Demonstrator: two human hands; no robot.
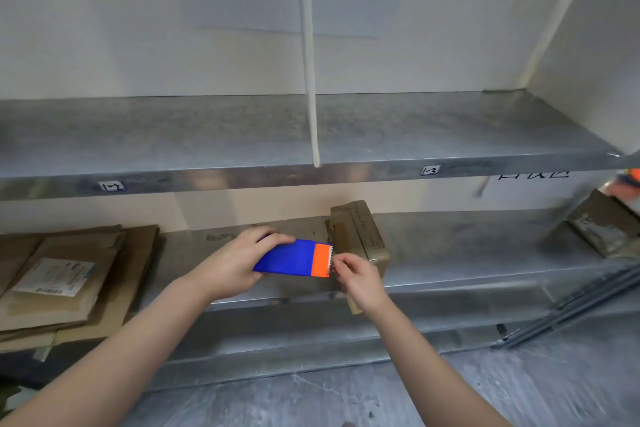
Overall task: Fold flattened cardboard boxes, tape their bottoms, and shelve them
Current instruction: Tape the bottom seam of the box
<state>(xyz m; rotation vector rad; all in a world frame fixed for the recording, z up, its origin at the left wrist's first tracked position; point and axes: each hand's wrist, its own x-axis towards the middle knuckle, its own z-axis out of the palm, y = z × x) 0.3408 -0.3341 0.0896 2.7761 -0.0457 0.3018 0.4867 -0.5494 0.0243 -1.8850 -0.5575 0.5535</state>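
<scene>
Lower shelf (467, 253) carrying the folded box (356, 232), with the tape dispenser (294, 258) pointing at it.
The dispenser's long axis is running left to right, toothed end just beside the box; the left hand (239, 256) is gripping its blue body, and the right hand (360, 279), nearer the box, is pinching what is probably the tape end (333, 265).

Head-worn wide view faces forward and down, near the shelves (450, 253)

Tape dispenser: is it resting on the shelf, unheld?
No, the left hand grips the tape dispenser and the right hand pinches at its toothed end.
</scene>
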